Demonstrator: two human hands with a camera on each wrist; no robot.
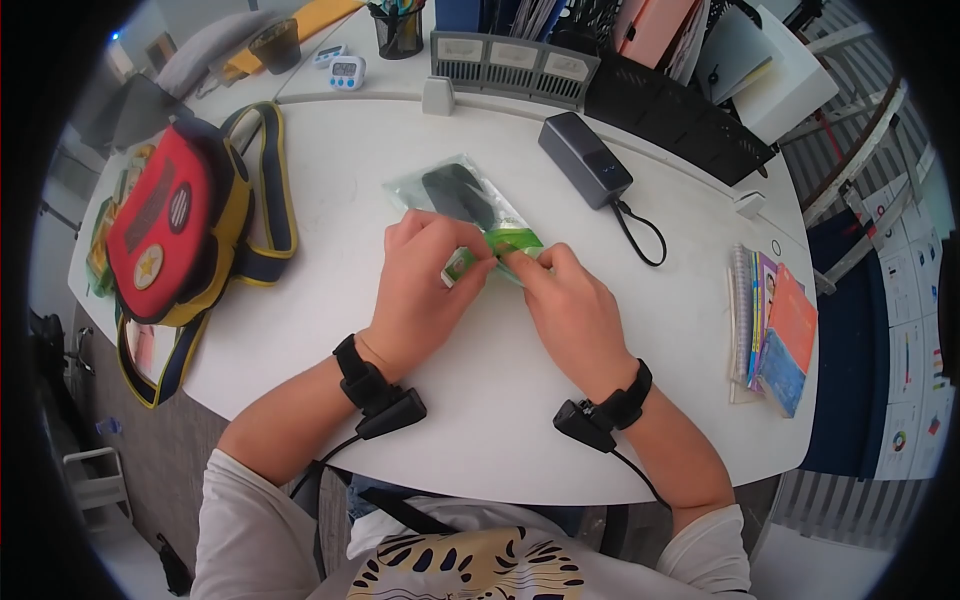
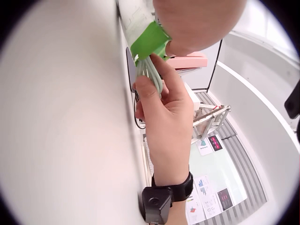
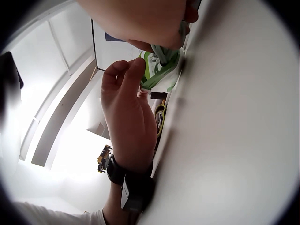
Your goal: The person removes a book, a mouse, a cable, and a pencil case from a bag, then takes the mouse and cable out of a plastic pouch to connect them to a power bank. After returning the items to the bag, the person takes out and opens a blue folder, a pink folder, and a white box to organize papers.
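Observation:
A clear plastic packet (image 1: 408,188) with a dark flat patch and a green end (image 1: 515,240) lies mid-table in the head view. My left hand (image 1: 425,285) pinches the packet's green part (image 3: 157,77) between thumb and fingers. Opposite it, my right hand (image 1: 575,315) has thumb and fingers curled round a looped pale green cable (image 2: 153,77) at the packet's end, as the left wrist view shows. The two hands are close together; their fingers hide part of the green end and cable.
A red backpack (image 1: 165,220) lies on the left. Behind the packet sits a dark power bank (image 1: 585,160) with a looped black cord. Notebooks (image 1: 785,340) are at the right edge. A grey rack (image 1: 515,70) and black file holder (image 1: 670,115) line the back.

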